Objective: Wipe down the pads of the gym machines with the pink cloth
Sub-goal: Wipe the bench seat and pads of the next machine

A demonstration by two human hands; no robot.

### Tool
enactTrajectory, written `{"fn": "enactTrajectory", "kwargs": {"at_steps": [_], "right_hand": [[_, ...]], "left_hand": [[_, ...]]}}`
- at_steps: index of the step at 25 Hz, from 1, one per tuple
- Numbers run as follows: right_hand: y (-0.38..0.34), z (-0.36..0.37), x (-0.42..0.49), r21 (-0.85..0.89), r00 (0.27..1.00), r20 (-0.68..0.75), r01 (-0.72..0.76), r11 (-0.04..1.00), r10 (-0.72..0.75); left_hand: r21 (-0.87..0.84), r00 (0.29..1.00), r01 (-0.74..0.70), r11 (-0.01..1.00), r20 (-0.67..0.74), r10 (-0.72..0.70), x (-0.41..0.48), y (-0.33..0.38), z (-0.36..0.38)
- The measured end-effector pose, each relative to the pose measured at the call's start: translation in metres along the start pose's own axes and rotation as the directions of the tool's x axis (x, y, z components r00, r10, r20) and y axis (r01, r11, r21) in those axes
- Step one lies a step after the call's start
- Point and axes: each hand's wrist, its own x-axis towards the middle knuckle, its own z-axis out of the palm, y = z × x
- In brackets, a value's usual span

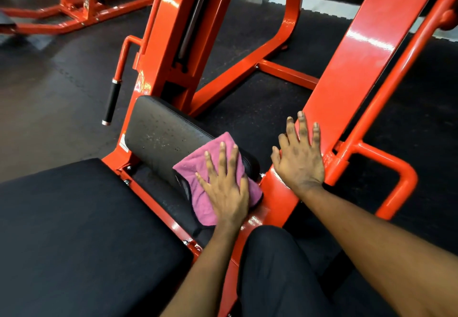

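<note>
One pink cloth (190,168): draped over the near right end of the small black pad (158,131) and hanging off its near edge; judged to be placed there to wipe that end.
Left hand (226,188): fingers straight and spread, palm flat on the cloth, pressing it to the pad so it drags with the hand instead of bunching.
Pad surface: the far left part shows pale specks; judged not yet wiped.
Right hand (301,158): spread flat on the orange frame (347,81) just right of the pad, holding nothing; probably a brace for the forward lean.
Seat pad (74,230): large, at the near left, apart from the cloth.
</note>
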Motion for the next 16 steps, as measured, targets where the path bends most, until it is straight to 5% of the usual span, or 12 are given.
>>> {"fn": "enactTrajectory", "kwargs": {"at_steps": [3,7,10,12,16], "right_hand": [[0.0,0.0,0.0,-0.006,1.0,-0.003,0.002,1.0,-0.002],[0.0,0.0,0.0,-0.014,1.0,-0.004,0.005,1.0,-0.005],[0.001,-0.001,0.0,-0.023,1.0,0.008,0.001,1.0,-0.001],[0.0,-0.001,0.0,-0.019,1.0,0.003,-0.004,1.0,0.004],[-0.001,0.0,0.0,-0.022,1.0,0.007,-0.009,1.0,0.009]], "left_hand": [[0.03,0.99,-0.138,0.99,0.028,0.137,-0.019,-0.047,0.004],[-0.076,0.974,0.224,0.972,-0.012,-0.226,-0.004,-0.062,0.009],[-0.313,0.794,0.581,0.751,0.015,-0.608,0.01,-0.068,0.004],[-0.432,0.689,0.663,0.612,0.033,-0.724,0.016,-0.069,-0.001],[-0.389,0.859,0.461,0.797,-0.027,-0.511,-0.005,-0.027,-0.001]]}}
